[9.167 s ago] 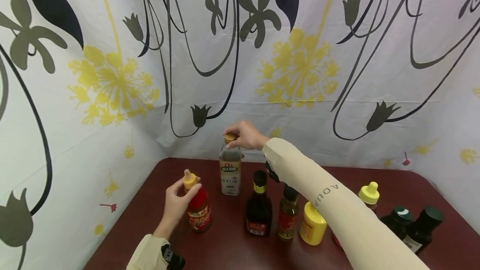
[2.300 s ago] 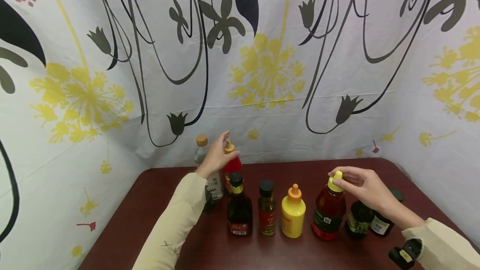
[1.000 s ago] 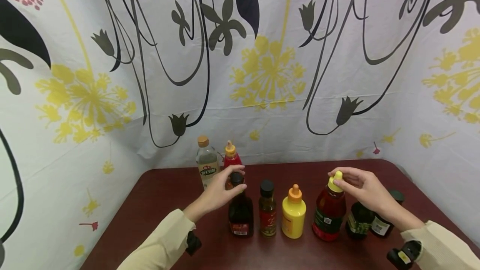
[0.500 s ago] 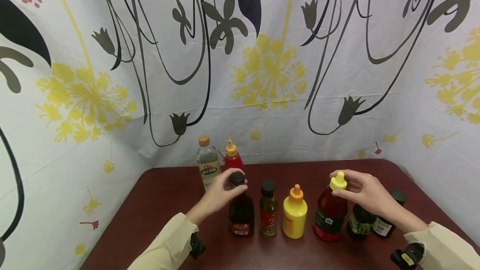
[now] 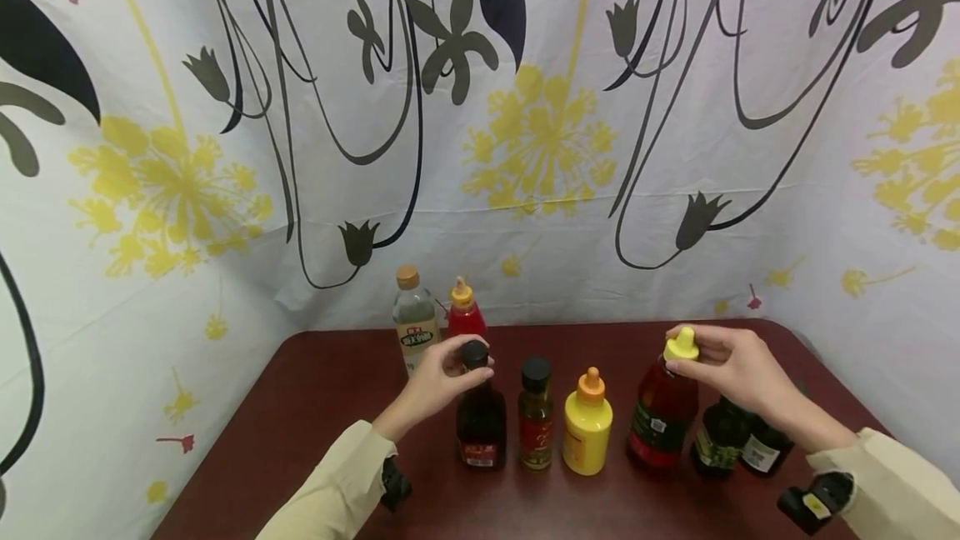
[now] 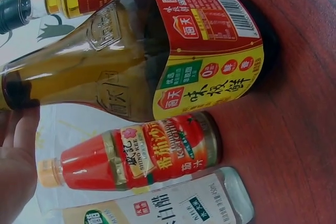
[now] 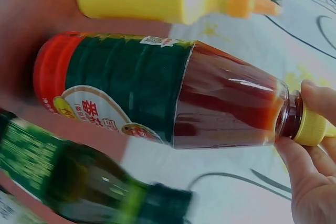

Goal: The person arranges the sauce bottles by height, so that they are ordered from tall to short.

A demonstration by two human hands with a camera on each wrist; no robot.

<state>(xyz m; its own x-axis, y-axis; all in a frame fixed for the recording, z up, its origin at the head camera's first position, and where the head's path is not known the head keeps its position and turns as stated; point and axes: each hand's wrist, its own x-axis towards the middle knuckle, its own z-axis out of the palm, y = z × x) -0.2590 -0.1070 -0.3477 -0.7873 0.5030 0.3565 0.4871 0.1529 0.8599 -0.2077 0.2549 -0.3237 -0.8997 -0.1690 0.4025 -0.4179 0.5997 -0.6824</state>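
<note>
In the head view my left hand (image 5: 437, 379) holds the black-capped neck of a dark soy sauce bottle (image 5: 482, 427), which stands upright on the table. Its red and yellow label (image 6: 210, 59) faces the left wrist camera. My right hand (image 5: 753, 373) pinches the yellow cap (image 5: 682, 345) of a red-brown sauce bottle (image 5: 662, 419), thumb on the near side. This bottle leans slightly and looks a little raised. Its label (image 7: 121, 87) is dark green over a red base. Behind the left hand stand a tomato ketchup bottle (image 6: 142, 156) and a clear white vinegar bottle (image 5: 415, 327).
Between my hands stand a slim black-capped bottle (image 5: 536, 423) and a yellow squeeze bottle (image 5: 587, 432) with an orange tip. Two dark bottles, one with a green label (image 5: 716, 444), stand right of the sauce bottle. A patterned cloth (image 5: 555, 273) hangs behind the dark red table (image 5: 330, 407).
My left hand let go of the ketchup bottle, now beside the vinegar, and took the soy sauce bottle's neck. My right hand went from the vinegar to the yellow-capped bottle, which has just shifted up slightly.
</note>
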